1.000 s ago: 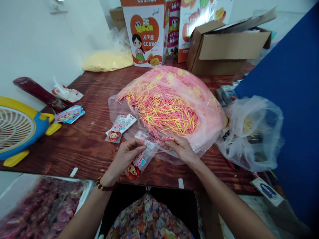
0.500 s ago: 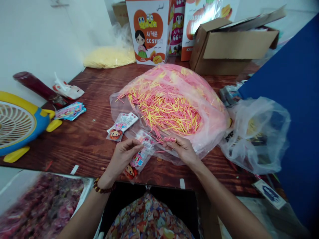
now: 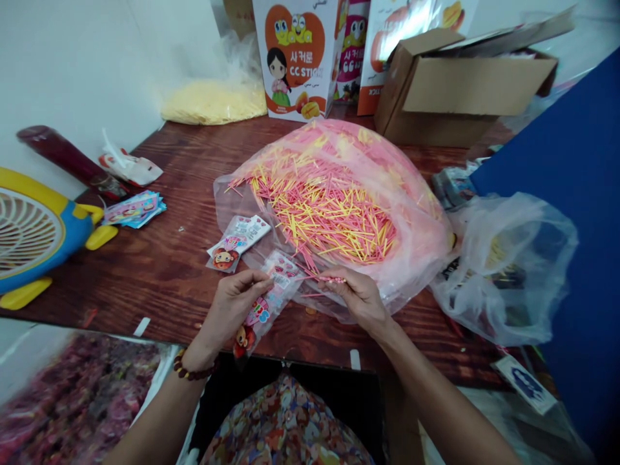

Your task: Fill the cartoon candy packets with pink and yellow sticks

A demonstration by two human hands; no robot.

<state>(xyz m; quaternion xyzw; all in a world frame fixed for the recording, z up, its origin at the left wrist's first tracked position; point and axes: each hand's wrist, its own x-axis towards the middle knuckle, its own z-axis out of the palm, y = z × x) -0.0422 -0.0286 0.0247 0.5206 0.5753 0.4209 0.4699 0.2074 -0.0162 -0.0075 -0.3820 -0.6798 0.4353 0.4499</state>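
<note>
My left hand (image 3: 241, 298) pinches the edge of a clear printed packet (image 3: 272, 294), which hangs slanted over the table's front edge. A small bundle of thin pink sticks (image 3: 334, 279) is gripped in the fingers of my right hand (image 3: 361, 298), its ends lined up and facing right. The left ends of the sticks come close to the packet's upper part; whether any are inside it I cannot tell. Just beyond both hands lies a big open plastic bag (image 3: 416, 252) with a heap of pink and yellow sticks (image 3: 334, 216). More printed packets (image 3: 237, 242) lie left of it.
Left stand a yellow and blue fan (image 3: 43, 226), a dark red bottle (image 3: 68, 158) and a packet pile (image 3: 135, 208). Printed cartons (image 3: 300, 64) and an open cardboard box (image 3: 475, 87) stand behind. A white plastic bag (image 3: 508, 271) sits right; a filled tub (image 3: 77, 394) is below left.
The bundle in my right hand has turned, so its stick ends now face right. The packet in my left hand has tilted slightly. The whole view has shifted a little.
</note>
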